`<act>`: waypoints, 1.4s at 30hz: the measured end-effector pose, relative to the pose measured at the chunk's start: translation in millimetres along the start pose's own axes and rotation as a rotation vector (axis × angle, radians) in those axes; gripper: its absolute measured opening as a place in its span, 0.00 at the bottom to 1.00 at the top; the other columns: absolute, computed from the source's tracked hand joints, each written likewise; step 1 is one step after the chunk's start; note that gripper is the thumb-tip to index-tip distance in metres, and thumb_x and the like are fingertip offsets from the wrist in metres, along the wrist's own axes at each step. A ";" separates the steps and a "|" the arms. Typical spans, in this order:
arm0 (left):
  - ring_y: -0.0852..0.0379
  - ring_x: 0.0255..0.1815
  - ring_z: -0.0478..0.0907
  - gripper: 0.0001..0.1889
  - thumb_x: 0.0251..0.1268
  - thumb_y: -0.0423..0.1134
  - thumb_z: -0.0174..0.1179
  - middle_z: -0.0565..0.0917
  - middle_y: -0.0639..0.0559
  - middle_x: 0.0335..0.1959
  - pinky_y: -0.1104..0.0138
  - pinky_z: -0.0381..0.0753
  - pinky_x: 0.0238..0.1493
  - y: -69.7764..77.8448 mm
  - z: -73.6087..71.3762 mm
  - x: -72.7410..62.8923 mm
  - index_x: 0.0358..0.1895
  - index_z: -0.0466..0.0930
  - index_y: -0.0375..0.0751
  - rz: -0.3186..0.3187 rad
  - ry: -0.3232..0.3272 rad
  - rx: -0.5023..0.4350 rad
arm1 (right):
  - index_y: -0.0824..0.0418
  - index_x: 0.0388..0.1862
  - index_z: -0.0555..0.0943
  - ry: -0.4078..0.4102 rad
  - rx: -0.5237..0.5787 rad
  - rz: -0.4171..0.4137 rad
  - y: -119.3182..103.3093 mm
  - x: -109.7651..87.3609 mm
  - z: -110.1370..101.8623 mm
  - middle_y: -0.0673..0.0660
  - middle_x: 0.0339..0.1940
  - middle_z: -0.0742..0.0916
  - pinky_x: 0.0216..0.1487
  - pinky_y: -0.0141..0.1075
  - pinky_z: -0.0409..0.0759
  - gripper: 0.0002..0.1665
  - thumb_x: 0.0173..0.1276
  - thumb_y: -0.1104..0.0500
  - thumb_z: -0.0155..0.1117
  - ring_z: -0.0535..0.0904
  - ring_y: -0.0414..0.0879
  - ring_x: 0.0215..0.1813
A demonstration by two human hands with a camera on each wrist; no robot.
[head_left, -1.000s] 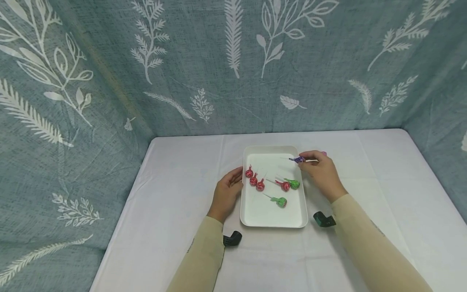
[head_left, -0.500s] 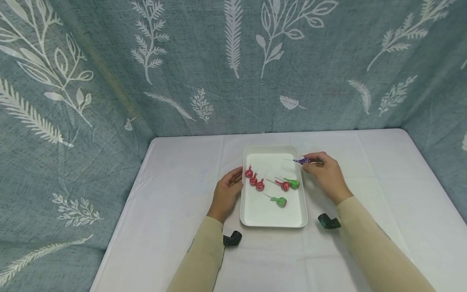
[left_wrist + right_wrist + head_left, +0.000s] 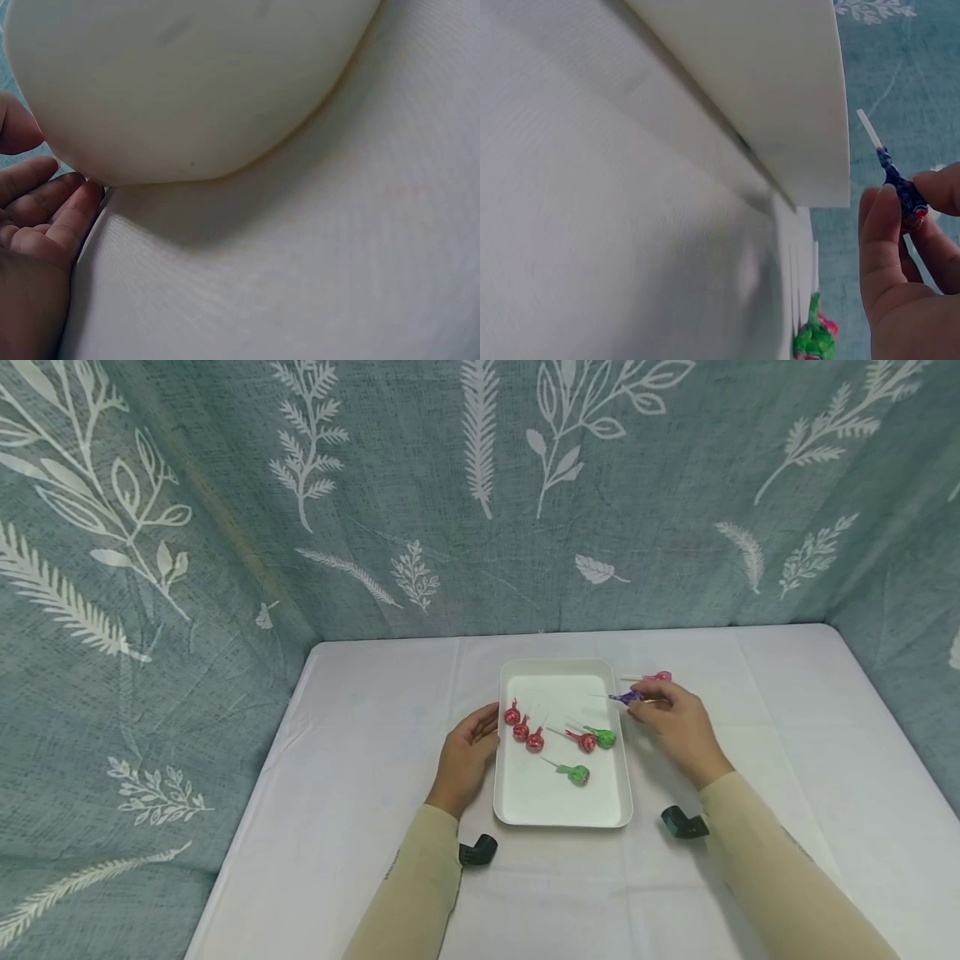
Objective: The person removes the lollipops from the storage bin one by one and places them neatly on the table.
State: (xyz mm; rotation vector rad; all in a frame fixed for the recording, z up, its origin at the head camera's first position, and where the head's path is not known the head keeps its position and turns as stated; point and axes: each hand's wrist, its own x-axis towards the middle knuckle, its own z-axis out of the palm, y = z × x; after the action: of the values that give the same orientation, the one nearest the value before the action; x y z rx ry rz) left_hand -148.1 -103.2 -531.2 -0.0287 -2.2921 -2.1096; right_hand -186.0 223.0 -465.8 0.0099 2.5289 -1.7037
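Note:
In the head view my right hand [image 3: 678, 727] pinches a purple-wrapped lollipop [image 3: 627, 697] by its candy end, above the right rim of a white tray [image 3: 562, 806]. The right wrist view shows this purple lollipop [image 3: 904, 191] between thumb and fingers, its white stick pointing away. My left hand [image 3: 465, 760] touches the tray's left side with its fingers extended; in the left wrist view the fingertips [image 3: 90, 191] meet the tray's edge. Inside the tray lie several red lollipops [image 3: 535, 741] and two green lollipops [image 3: 577, 775].
A pink lollipop [image 3: 660, 676] lies on the white-covered table [image 3: 375, 735], beyond my right hand. Near it, low in the right wrist view, is a green lollipop [image 3: 815, 341]. A patterned blue-green curtain [image 3: 450, 527] stands behind the table.
My right hand has drawn right and slightly nearer with the purple lollipop, from over the tray to its right rim. More of the pink lollipop shows. My left hand has stayed put.

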 end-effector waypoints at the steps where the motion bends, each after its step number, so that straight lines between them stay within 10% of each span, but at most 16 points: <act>1: 0.49 0.72 0.78 0.26 0.77 0.29 0.57 0.82 0.44 0.71 0.62 0.78 0.71 0.0 0.0 0.0 0.77 0.76 0.35 0.000 0.002 0.000 | 0.71 0.69 0.81 0.000 0.002 0.003 0.6 -0.4 -1.0 0.67 0.65 0.83 0.51 0.24 0.84 0.23 0.80 0.62 0.67 0.83 0.54 0.58; 42: 0.52 0.72 0.78 0.26 0.78 0.30 0.57 0.81 0.47 0.72 0.64 0.78 0.71 1.4 -0.1 -0.3 0.77 0.76 0.36 -0.010 0.009 0.023 | 0.70 0.69 0.79 0.075 -0.024 0.048 16.6 -12.2 -33.9 0.67 0.62 0.84 0.53 0.27 0.84 0.24 0.83 0.57 0.66 0.83 0.36 0.50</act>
State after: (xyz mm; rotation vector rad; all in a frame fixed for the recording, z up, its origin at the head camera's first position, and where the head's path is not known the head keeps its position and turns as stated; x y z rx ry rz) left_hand -147.8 -103.1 -529.8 -0.0065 -2.3164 -2.0832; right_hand -175.3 261.3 -467.5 0.1345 2.5800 -1.6860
